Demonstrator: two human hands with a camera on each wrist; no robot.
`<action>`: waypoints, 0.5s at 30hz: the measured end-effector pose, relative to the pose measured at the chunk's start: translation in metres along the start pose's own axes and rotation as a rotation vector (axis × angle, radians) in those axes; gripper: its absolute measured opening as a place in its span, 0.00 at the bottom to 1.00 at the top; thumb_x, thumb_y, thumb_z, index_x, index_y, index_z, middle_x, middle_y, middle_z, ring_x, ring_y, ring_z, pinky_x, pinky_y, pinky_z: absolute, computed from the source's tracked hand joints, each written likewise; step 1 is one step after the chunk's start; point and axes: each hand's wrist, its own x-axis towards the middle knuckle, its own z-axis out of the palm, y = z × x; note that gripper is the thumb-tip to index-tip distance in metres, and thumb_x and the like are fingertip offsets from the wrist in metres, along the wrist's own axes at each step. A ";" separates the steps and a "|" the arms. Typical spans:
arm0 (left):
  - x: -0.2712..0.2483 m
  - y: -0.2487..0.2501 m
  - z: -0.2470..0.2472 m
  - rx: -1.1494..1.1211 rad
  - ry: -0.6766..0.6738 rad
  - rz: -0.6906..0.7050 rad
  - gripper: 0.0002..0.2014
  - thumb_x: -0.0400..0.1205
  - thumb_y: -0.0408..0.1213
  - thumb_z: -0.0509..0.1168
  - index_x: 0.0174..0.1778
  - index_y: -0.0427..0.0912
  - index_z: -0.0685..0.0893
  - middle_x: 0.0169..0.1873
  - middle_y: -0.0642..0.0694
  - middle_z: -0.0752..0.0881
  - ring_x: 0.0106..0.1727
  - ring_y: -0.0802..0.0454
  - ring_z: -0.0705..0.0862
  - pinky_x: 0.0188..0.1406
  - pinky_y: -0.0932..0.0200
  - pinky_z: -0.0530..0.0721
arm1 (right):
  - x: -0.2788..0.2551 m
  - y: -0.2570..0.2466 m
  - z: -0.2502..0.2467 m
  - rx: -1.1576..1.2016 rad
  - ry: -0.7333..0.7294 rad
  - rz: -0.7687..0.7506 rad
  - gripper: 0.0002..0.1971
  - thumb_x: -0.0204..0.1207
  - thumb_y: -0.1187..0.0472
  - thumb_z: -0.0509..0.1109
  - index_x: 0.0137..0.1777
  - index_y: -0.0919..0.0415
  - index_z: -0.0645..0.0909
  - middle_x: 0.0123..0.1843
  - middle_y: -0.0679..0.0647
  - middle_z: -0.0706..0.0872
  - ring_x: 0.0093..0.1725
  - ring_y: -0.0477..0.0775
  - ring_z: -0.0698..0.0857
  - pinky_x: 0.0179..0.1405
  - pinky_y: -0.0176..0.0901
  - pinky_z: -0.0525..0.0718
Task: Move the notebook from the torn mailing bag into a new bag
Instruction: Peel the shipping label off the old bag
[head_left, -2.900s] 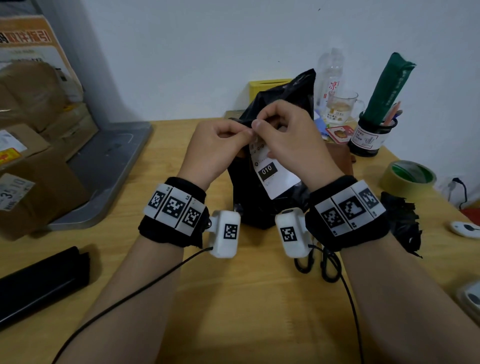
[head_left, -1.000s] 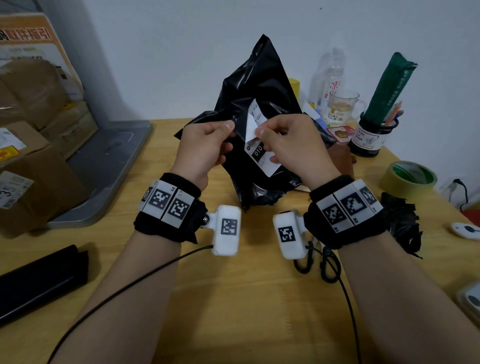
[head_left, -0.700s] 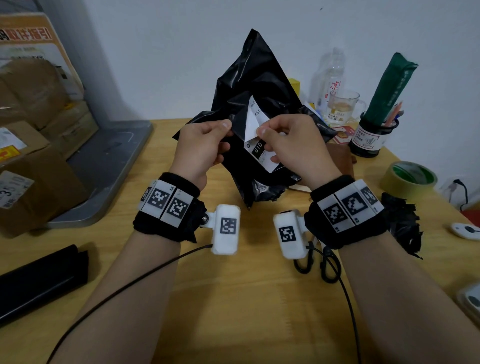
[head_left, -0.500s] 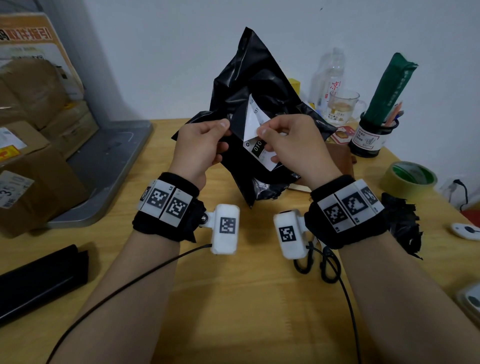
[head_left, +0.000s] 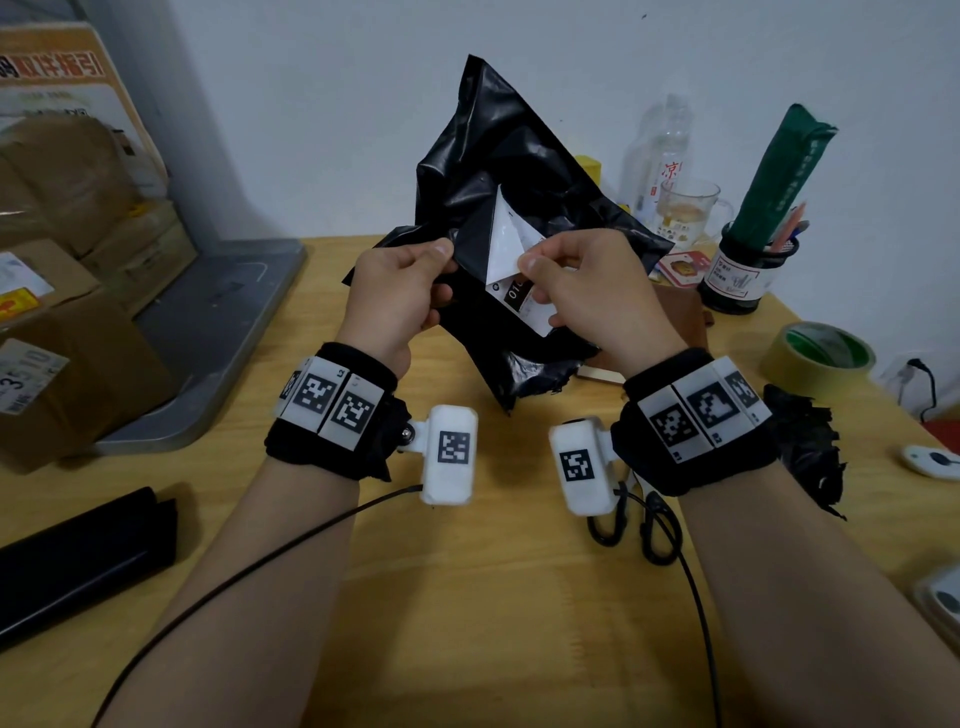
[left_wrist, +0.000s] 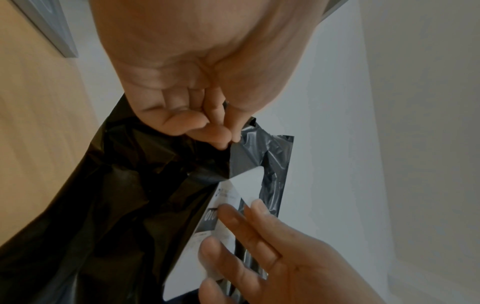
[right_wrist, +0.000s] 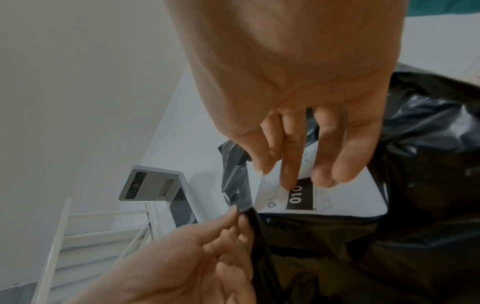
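Observation:
I hold a crumpled black mailing bag (head_left: 498, 156) upright above the table. My left hand (head_left: 447, 254) pinches a fold of its black plastic (left_wrist: 249, 156) between thumb and forefinger. My right hand (head_left: 530, 262) pinches the white shipping label (head_left: 506, 244) marked 010, whose top corner is folded down off the bag. In the right wrist view my right fingers (right_wrist: 293, 176) lie over the label (right_wrist: 337, 197), and the left hand (right_wrist: 236, 214) grips the plastic just beside it. A flat brown thing (head_left: 680, 317), perhaps the notebook, lies on the table behind my right wrist.
Scissors (head_left: 639, 525) lie under my right wrist. Torn black plastic (head_left: 805, 447), a tape roll (head_left: 821, 348), a pen holder (head_left: 748, 275) and a glass mug (head_left: 685, 213) are at the right. Cardboard boxes (head_left: 67, 364), a grey tray (head_left: 208, 332) and a black stack (head_left: 78, 556) fill the left.
The bag has been lifted off the table and held higher. My right hand has pulled the label's top corner further down, so it now covers part of the 010 mark.

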 end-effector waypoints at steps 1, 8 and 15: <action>0.000 0.000 0.000 -0.001 0.003 -0.003 0.06 0.85 0.42 0.67 0.48 0.46 0.88 0.39 0.53 0.86 0.31 0.61 0.81 0.26 0.65 0.77 | 0.000 0.000 0.000 0.000 -0.001 0.002 0.06 0.84 0.57 0.71 0.46 0.53 0.88 0.40 0.48 0.88 0.47 0.51 0.90 0.56 0.58 0.90; -0.001 0.001 -0.001 -0.027 0.027 -0.003 0.06 0.86 0.41 0.67 0.49 0.46 0.88 0.40 0.53 0.85 0.31 0.62 0.80 0.26 0.65 0.77 | 0.001 0.001 -0.003 -0.009 0.004 -0.002 0.06 0.84 0.57 0.71 0.46 0.55 0.88 0.40 0.47 0.88 0.48 0.52 0.90 0.57 0.59 0.90; 0.000 0.002 -0.004 -0.042 0.047 0.001 0.06 0.86 0.41 0.66 0.49 0.46 0.88 0.41 0.52 0.85 0.30 0.61 0.80 0.24 0.65 0.76 | 0.002 0.002 -0.003 -0.003 -0.010 0.009 0.07 0.84 0.57 0.71 0.44 0.51 0.87 0.40 0.46 0.88 0.46 0.48 0.88 0.59 0.59 0.89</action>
